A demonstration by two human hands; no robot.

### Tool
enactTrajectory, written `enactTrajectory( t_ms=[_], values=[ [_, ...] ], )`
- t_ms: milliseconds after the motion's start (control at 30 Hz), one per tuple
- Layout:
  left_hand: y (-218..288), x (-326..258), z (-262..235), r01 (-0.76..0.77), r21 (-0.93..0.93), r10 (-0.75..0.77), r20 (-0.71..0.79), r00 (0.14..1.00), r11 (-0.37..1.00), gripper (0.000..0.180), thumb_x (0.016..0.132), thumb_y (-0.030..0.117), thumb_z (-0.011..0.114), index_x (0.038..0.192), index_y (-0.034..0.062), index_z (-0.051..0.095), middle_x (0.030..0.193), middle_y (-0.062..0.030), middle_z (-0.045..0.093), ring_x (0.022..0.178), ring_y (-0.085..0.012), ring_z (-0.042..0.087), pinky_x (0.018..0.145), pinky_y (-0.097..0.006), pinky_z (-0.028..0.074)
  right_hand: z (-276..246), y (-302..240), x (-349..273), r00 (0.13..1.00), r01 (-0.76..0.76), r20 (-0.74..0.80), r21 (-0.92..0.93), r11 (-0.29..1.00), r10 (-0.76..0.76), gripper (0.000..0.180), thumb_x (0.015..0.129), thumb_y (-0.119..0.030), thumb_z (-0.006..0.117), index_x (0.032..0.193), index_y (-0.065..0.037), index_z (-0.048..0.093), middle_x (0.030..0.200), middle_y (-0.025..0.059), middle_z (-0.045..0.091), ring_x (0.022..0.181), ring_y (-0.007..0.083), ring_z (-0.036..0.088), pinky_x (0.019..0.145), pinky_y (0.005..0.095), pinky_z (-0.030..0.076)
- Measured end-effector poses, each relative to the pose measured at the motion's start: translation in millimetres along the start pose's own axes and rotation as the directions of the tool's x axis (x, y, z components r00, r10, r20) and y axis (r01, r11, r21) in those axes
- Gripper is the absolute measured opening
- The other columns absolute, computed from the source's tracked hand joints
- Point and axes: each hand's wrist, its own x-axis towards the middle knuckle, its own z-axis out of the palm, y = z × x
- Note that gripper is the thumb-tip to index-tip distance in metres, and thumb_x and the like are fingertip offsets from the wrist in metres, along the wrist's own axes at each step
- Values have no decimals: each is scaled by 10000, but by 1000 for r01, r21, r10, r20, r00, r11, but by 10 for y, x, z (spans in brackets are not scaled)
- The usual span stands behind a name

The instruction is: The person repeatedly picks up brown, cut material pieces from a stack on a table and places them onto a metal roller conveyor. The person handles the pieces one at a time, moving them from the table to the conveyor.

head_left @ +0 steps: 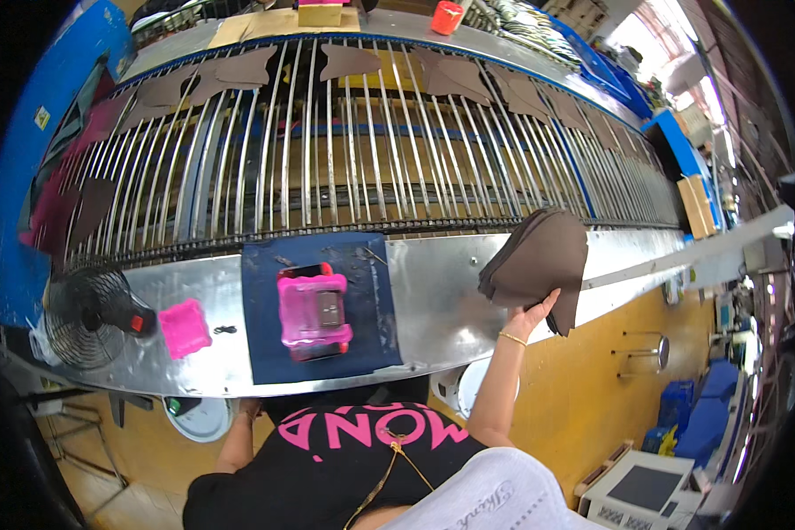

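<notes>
A stack of dark brown, curved cut pieces (543, 256) fans out above the metal table at the right. My right hand (534, 314) is closed on the lower edge of this stack. By the table's near edge, my left hand (251, 408) hangs low over a white bucket (201, 420); its fingers are mostly hidden, so what it holds does not show. On a dark blue mat (371, 344) between the hands sits a pink wavy-edged tray (314, 309) with red and black parts under it and a greyish block on its right side.
A conveyor of metal rods (344, 177) runs across behind the table, with brown pieces (230, 72) along its far side. At the left stand a black fan (88, 318) and a pink wavy-edged plate (185, 329). A grey bar (689, 252) juts out at right. A stool (658, 352) stands beyond.
</notes>
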Motion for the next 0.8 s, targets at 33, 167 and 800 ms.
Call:
enactTrajectory(
  t_ms=[33, 167, 800],
  values=[
    [59, 31, 50, 15, 27, -14, -57, 998, 1000, 301, 880, 252, 468, 1108, 78, 559, 1010, -129, 569, 893, -263, 542, 811, -418, 440, 19, 81, 173, 997, -39, -68, 32, 999, 41, 548, 890, -428, 567, 1282, -55, 478, 1312, 94, 495, 1169, 277, 480, 985, 453, 402],
    [193, 101, 343, 31, 134, -3, -208, 978, 991, 306, 875, 224, 457, 1112, 67, 570, 1048, -157, 575, 947, -292, 545, 850, -424, 433, -500, 234, 712, 874, -299, -290, 312, 902, 390, 675, 895, -458, 555, 1382, -70, 294, 1394, 104, 355, 1273, 274, 351, 1038, 465, 328],
    [-323, -44, 803, 8, -53, -26, -357, 934, 999, 427, 789, 157, 450, 1156, -47, 527, 1100, -329, 565, 996, -470, 560, 863, -489, 438, -601, -447, 978, 782, 404, 600, -696, -594, -169, 495, 779, -455, 659, 939, 13, 673, 815, 229, 663, 757, 368, 627, 740, 428, 472]
  ],
)
